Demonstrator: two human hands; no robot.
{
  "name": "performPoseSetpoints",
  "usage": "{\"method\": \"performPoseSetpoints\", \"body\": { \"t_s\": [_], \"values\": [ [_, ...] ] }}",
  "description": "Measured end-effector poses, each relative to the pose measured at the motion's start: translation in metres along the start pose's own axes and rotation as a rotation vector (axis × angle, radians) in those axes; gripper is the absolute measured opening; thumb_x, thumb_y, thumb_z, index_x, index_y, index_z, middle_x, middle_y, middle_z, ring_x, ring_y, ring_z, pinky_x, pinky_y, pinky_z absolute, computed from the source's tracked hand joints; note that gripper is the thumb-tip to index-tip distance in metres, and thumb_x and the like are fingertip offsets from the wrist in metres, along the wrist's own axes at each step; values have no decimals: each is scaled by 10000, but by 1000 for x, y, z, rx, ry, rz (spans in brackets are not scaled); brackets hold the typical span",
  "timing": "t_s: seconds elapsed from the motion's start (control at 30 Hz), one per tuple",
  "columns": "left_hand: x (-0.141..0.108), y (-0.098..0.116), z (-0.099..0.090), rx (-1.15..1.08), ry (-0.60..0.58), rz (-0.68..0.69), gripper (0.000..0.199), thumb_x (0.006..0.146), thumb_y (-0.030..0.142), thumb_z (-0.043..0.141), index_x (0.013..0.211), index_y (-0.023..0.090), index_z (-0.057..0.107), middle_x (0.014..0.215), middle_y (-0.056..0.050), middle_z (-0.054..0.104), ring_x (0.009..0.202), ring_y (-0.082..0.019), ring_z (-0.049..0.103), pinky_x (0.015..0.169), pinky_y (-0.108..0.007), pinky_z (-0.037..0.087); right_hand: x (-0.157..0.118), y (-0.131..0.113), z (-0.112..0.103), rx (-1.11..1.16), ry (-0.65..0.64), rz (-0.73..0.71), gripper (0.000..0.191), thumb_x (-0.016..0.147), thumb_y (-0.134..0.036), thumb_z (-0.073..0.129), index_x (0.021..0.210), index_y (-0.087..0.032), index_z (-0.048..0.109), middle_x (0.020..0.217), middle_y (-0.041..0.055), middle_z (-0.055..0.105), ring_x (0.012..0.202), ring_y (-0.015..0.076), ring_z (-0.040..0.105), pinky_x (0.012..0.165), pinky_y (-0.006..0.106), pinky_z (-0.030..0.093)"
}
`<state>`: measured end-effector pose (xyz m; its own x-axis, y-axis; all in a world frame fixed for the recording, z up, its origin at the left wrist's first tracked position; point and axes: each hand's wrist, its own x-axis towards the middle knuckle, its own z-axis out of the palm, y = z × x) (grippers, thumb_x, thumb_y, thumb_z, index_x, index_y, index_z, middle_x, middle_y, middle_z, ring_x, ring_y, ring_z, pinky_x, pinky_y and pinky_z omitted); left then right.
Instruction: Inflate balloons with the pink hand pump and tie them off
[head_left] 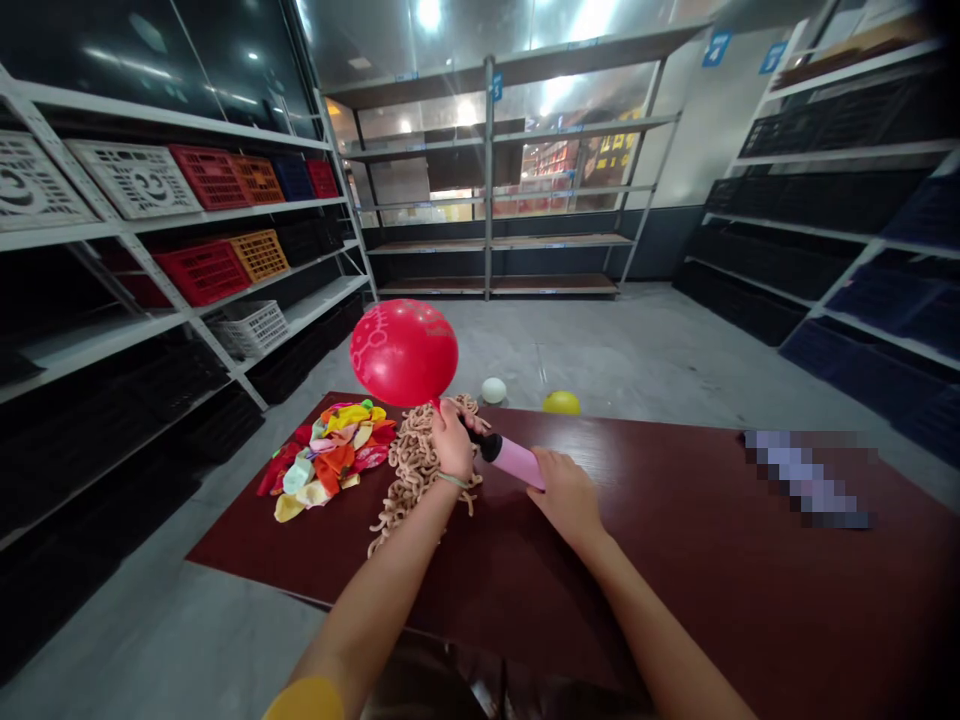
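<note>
A round, inflated red balloon with pale printed patterns stands above the table's far edge. My left hand is closed around its neck, where it meets the black nozzle end of a balloon pump. The pump has a pink barrel and lies slanted between my hands. My right hand is wrapped round the pink barrel's near end. Left of my left hand lies a pile of limp, many-coloured balloons. Beige curly cords or strips are heaped beside and beneath my left wrist.
The dark red table carries a blurred-out flat object at its right. On the floor past the far edge are a white balloon and a yellow balloon. Shelves with crates line the left; dark bins fill the right.
</note>
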<state>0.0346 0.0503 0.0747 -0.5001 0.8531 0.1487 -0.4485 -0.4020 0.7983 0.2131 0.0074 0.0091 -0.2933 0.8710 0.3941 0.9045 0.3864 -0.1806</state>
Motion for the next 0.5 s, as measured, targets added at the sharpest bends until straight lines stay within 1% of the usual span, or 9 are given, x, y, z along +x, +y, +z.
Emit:
{"method": "performPoseSetpoints", "body": {
  "t_s": [0.07,0.13,0.2,0.27,0.3,0.37,0.43,0.5],
  "values": [
    [15,10,-6,8,2,14,400,914,515,502,680,214,383,477,65,422,385,-94,452,422,-220,389,2,4,-1,5,-36,4,460,782,-195,580,1238,-209,519,1048,62,648,952,224,556,789,310,356],
    [33,24,-12,8,7,16,373,915,485,510,697,211,382,483,67,429,392,-89,459,433,-208,385,2,3,-2,13,-63,10,469,784,-197,576,1249,-208,515,1051,59,649,943,214,571,776,302,363],
    [48,37,-16,6,39,1,368,912,482,513,706,212,373,486,72,420,387,-87,454,435,-205,384,1,-4,-2,13,-75,14,484,782,-195,574,1261,-205,510,1051,60,650,932,207,585,751,293,369],
    [56,42,-17,4,83,-1,356,913,469,510,711,212,369,486,78,406,381,-83,441,432,-197,375,-1,-14,-2,16,-77,12,503,778,-197,576,1275,-206,506,1047,63,656,919,204,599,715,284,374],
    [56,41,-15,8,98,-10,352,915,461,506,708,212,368,485,79,398,375,-81,430,426,-194,365,-3,-19,-1,23,-72,9,525,777,-201,578,1296,-208,496,1051,65,660,913,204,607,699,281,376],
    [49,31,-7,32,102,-61,352,915,445,498,688,212,363,475,79,381,356,-78,406,408,-194,341,-7,-28,0,48,-50,26,584,785,-219,579,1356,-225,462,1063,64,671,888,204,627,667,279,381],
    [36,16,3,64,50,-154,360,915,433,501,669,212,359,477,72,386,349,-78,401,400,-199,332,-10,-32,2,67,-23,69,618,804,-255,575,1404,-251,429,1073,57,682,841,202,646,635,279,380],
    [26,2,10,68,39,-225,331,926,389,490,674,211,370,479,71,390,346,-81,403,416,-208,357,-12,-31,4,68,-9,95,613,824,-294,569,1419,-274,424,1068,49,690,798,197,658,614,279,375]
  ]
}}
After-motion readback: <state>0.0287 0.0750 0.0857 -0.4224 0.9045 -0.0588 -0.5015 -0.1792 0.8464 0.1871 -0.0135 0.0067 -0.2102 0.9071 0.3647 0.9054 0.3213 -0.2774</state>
